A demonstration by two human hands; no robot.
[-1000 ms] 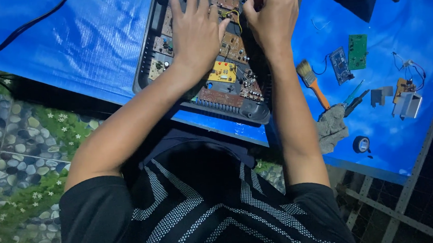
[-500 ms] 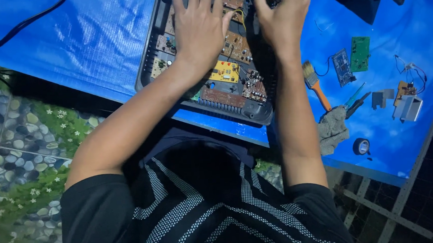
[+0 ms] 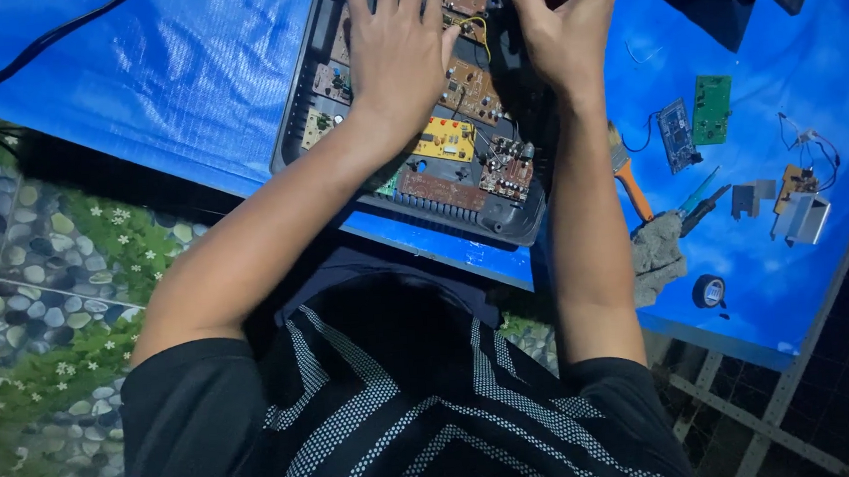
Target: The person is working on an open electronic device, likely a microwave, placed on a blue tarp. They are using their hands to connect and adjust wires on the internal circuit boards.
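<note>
The dark open casing (image 3: 310, 108) lies on the blue tarp (image 3: 169, 77), its circuit boards (image 3: 446, 139) exposed. Left hand (image 3: 396, 58) rests flat on the boards, fingers spread, grip holding nothing. Right hand (image 3: 561, 26) sits at the casing's upper right part, fingers curled; whether its grip pinches anything cannot be told. Well apart to the right lie an orange-handled brush (image 3: 629, 182), a grey rag (image 3: 657, 254), pliers (image 3: 699, 202), a green board (image 3: 711, 108) and a tape roll (image 3: 709, 292).

Top edge cuts off right hand (image 3: 564, 24) fingers and casing (image 3: 303, 99).
</note>
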